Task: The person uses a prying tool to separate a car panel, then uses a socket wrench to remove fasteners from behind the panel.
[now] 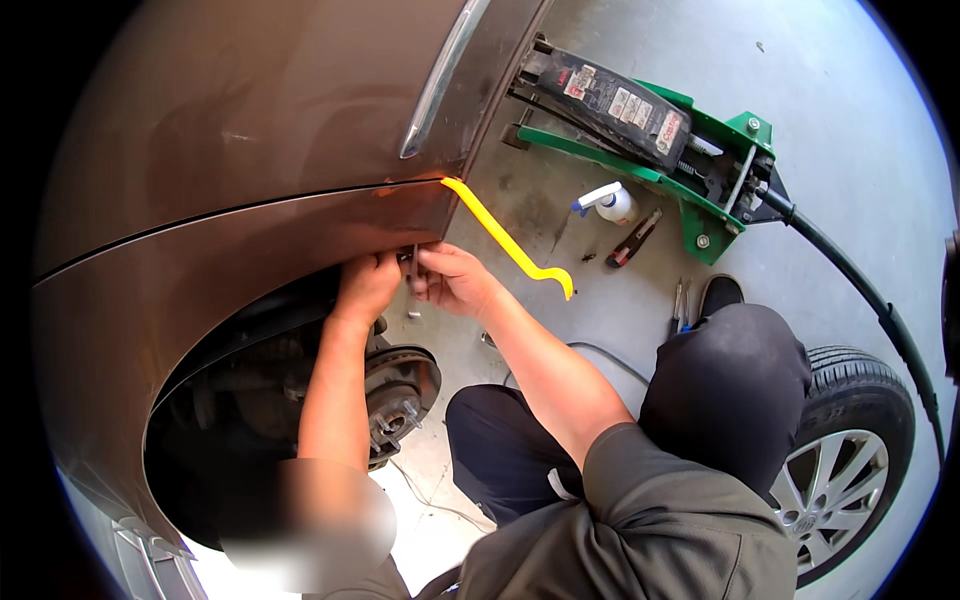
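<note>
At the lower edge of a brown car fender (300,225), above the open wheel arch, my two hands work close together. My left hand (368,288) is closed at the panel's underside; its fingertips are partly hidden, and what they grip cannot be made out. Just to its right, my right hand (455,282) pinches a thin silver metal tool (413,305) that hangs upright between the hands. A yellow pry bar (505,243) with a hooked end sticks out of the seam between fender and door, apart from both hands.
Below my forearms is a bare wheel hub with brake disc (425,372). A green floor jack (600,150) reaches toward the car. On the floor lie a spray bottle (617,206), a red-black utility knife (634,240) and slim hand tools (682,308). A removed wheel (850,470) sits beside my right knee.
</note>
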{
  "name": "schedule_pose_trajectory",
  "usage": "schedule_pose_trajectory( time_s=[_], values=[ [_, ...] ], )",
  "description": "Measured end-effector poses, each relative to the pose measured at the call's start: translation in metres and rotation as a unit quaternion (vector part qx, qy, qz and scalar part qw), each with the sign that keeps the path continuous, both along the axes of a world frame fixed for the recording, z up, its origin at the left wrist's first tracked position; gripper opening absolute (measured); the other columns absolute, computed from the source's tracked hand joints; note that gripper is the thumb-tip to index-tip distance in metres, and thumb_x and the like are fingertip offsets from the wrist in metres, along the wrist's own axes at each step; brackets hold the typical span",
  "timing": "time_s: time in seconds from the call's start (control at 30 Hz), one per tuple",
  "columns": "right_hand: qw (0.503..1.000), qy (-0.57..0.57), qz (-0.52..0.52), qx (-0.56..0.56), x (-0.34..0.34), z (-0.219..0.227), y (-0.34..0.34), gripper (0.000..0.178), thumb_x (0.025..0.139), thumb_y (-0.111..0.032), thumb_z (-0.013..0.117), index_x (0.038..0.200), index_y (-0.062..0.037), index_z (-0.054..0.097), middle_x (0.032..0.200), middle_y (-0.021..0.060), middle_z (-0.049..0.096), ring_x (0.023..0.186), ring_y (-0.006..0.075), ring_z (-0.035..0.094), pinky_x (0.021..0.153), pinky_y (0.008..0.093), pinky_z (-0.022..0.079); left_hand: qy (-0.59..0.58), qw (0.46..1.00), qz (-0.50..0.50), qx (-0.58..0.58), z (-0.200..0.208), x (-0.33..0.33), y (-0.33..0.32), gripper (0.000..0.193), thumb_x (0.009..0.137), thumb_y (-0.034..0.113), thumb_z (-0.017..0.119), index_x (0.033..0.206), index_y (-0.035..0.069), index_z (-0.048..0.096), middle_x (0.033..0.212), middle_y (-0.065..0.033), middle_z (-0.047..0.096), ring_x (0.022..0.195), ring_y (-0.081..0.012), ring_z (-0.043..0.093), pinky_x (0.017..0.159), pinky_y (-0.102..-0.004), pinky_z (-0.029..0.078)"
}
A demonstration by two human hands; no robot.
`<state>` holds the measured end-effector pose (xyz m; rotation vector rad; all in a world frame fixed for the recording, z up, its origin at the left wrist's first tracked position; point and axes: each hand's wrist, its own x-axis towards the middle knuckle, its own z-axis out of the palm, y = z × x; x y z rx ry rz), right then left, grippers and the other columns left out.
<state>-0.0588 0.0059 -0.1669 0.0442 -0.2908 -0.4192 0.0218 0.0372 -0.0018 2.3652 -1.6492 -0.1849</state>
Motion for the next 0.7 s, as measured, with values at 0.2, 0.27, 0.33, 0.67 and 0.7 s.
schedule_pose_trajectory(
  time_s=[0.2,0.27,0.33,0.67,0.7],
  values=[
    [1.000,0.009,0.000,0.024,0.001,0.002,-0.005,0.033,0.102,-0.032,0.063,0.126,-0.0087,0.062,0.104,0.0060,0.073,0.080,0.0126,0.059,0.068,0.0315,0.047,0.025,0.999,-0.018,-0.015,0.004,-0.010,-0.012,0.024,0.098,0.013,0.052,0.103,0.000,0.072,0.102,-0.0194,0.072,0.097,-0.0358,0.068,0.087,-0.0426,0.052],
    [0.999,-0.008,0.013,0.034,0.000,0.001,-0.006,0.030,0.102,-0.030,0.064,0.124,-0.0106,0.063,0.104,0.0048,0.072,0.080,0.0125,0.058,0.069,0.0310,0.046,0.065,0.998,-0.005,-0.009,0.006,-0.013,-0.011,0.024,0.098,0.012,0.052,0.103,0.000,0.072,0.103,-0.0195,0.073,0.097,-0.0354,0.068,0.087,-0.0421,0.052],
    [0.998,-0.042,0.029,0.048,-0.002,0.001,0.001,0.028,0.102,-0.029,0.064,0.123,-0.0114,0.064,0.102,0.0034,0.071,0.080,0.0122,0.057,0.070,0.0303,0.046,-0.015,0.999,-0.036,-0.022,0.007,-0.010,-0.006,0.023,0.098,0.011,0.052,0.103,-0.001,0.071,0.103,-0.0196,0.073,0.098,-0.0347,0.069,0.087,-0.0412,0.052],
    [0.989,-0.101,0.094,0.044,-0.011,0.008,-0.005,0.016,0.100,-0.023,0.068,0.113,-0.0132,0.066,0.104,-0.0037,0.064,0.077,0.0091,0.049,0.071,0.0269,0.042,-0.025,0.999,-0.028,-0.014,0.004,-0.002,-0.003,0.023,0.099,0.011,0.051,0.104,-0.002,0.070,0.102,-0.0202,0.072,0.097,-0.0351,0.068,0.087,-0.0414,0.052],
    [0.990,-0.097,0.089,0.045,-0.010,0.004,-0.006,0.016,0.100,-0.023,0.068,0.113,-0.0132,0.066,0.104,-0.0037,0.064,0.077,0.0091,0.049,0.071,0.0269,0.042,-0.011,1.000,-0.024,0.004,0.007,-0.009,-0.009,0.023,0.099,0.011,0.051,0.105,-0.002,0.069,0.103,-0.0206,0.071,0.098,-0.0356,0.067,0.088,-0.0415,0.051]
  ],
)
